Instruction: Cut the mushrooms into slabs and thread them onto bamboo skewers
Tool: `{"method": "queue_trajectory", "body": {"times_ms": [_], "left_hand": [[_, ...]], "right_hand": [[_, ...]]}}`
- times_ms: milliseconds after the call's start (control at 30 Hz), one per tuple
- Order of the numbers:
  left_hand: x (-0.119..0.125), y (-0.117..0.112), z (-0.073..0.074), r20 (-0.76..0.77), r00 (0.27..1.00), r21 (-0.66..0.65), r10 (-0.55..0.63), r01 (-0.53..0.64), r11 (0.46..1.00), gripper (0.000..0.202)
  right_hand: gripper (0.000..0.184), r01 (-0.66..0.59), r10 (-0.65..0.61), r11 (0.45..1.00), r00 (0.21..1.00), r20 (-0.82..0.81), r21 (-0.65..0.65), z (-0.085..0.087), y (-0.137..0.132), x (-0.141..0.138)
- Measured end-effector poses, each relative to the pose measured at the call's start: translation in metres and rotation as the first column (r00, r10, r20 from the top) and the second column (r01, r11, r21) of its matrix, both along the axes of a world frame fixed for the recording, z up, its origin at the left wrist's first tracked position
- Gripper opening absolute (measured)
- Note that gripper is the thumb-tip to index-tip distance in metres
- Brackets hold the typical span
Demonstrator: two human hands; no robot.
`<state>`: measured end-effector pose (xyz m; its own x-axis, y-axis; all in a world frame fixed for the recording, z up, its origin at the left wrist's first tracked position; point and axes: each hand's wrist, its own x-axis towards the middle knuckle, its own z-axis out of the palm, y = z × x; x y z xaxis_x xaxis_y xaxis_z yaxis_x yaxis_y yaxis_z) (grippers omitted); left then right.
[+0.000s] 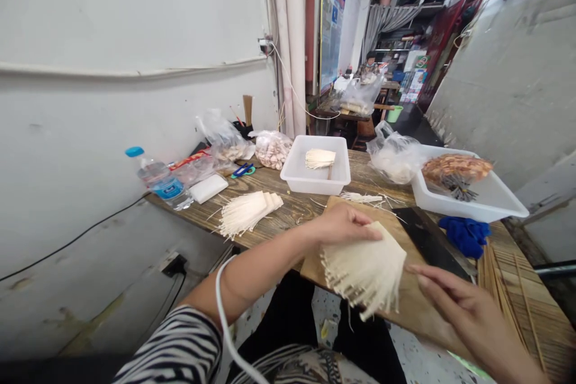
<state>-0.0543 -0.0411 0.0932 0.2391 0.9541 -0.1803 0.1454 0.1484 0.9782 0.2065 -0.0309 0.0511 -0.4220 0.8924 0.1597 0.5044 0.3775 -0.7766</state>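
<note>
My left hand (344,225) grips the top edge of a pale stack of thin sheets cut into a fringe (366,270), lifting it off the wooden cutting board (407,306). My right hand (463,306) hovers just right of the stack with its fingers stretched out and apart, fingertips close to the stack's edge, holding nothing. A dark cleaver (427,240) lies on the board beyond my right hand.
A second fringed stack (247,211) lies on the wooden table (297,207) to the left. Behind stand a white tub (317,165) with another stack, a white tray (472,195) with skewered food, a blue cloth (465,234), plastic bags, a water bottle (159,180) and bamboo skewers (508,282).
</note>
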Motion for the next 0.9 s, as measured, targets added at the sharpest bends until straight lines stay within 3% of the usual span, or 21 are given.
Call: {"method": "queue_trajectory", "body": {"times_ms": [33, 100, 167, 233, 300, 367, 433, 500, 600, 633, 667, 733, 833, 900], "left_hand": [[-0.005, 0.012, -0.005, -0.055, 0.998, -0.033, -0.011, 0.01, 0.999, 0.029], [-0.013, 0.037, -0.016, -0.182, 0.982, -0.091, -0.041, 0.025, 0.996, 0.029], [-0.016, 0.06, -0.025, -0.295, 0.951, -0.13, -0.092, 0.055, 0.99, 0.03], [-0.016, 0.081, -0.032, -0.377, 0.917, -0.142, -0.133, 0.085, 0.986, 0.03], [-0.011, 0.098, -0.035, -0.441, 0.883, -0.127, -0.159, 0.114, 0.985, 0.032], [-0.004, 0.113, -0.035, -0.501, 0.846, -0.098, -0.182, 0.154, 0.983, 0.035], [0.005, 0.12, -0.034, -0.564, 0.808, -0.044, -0.17, 0.176, 0.983, 0.039], [0.017, 0.114, -0.034, -0.629, 0.773, 0.057, -0.09, 0.161, 0.985, 0.046], [0.04, 0.08, -0.043, -0.693, 0.719, 0.232, 0.052, 0.154, 0.96, 0.062], [0.047, 0.065, -0.05, -0.716, 0.695, 0.274, 0.071, 0.185, 0.944, 0.07], [0.055, 0.049, -0.058, -0.786, 0.611, 0.325, 0.098, 0.273, 0.905, 0.078], [0.067, 0.023, -0.075, -0.87, 0.486, 0.314, 0.088, 0.408, 0.857, 0.084], [0.079, 0.005, -0.095, -0.91, 0.399, 0.271, 0.11, 0.374, 0.887, 0.089], [0.083, 0.007, -0.1, -0.919, 0.377, 0.247, 0.112, 0.331, 0.911, 0.091]], "right_hand": [[0.054, -0.021, 0.004, 0.981, 0.996, -0.086, -0.194, -0.007, -0.002, -0.008], [0.064, -0.099, -0.03, 0.872, 0.967, -0.254, -0.48, -0.024, -0.006, -0.023], [0.074, -0.142, -0.056, 0.832, 0.94, -0.336, -0.536, -0.04, -0.009, -0.034], [0.072, -0.11, -0.017, 0.903, 0.957, -0.29, -0.415, -0.054, -0.01, -0.037], [0.063, -0.035, 0.017, 0.983, 0.995, -0.103, -0.178, -0.066, -0.01, -0.034], [0.057, 0.029, -0.032, 0.999, 0.995, 0.095, 0.037, -0.076, -0.008, -0.027], [0.056, 0.087, -0.112, 0.988, 0.972, 0.205, 0.13, -0.082, -0.008, -0.02], [0.057, 0.129, -0.169, 0.978, 0.949, 0.267, 0.163, -0.086, -0.009, -0.014], [0.053, 0.108, -0.175, 0.971, 0.929, 0.325, 0.214, -0.089, -0.013, -0.008], [0.051, 0.082, -0.169, 0.964, 0.922, 0.347, 0.253, -0.091, -0.016, -0.006], [0.048, 0.049, -0.168, 0.952, 0.911, 0.377, 0.303, -0.094, -0.018, -0.004], [0.042, -0.026, -0.183, 0.908, 0.874, 0.451, 0.418, -0.1, -0.025, -0.001], [0.035, -0.105, -0.218, 0.853, 0.819, 0.53, 0.512, -0.11, -0.035, 0.003], [0.034, -0.118, -0.219, 0.852, 0.805, 0.551, 0.511, -0.114, -0.042, 0.005]]}}
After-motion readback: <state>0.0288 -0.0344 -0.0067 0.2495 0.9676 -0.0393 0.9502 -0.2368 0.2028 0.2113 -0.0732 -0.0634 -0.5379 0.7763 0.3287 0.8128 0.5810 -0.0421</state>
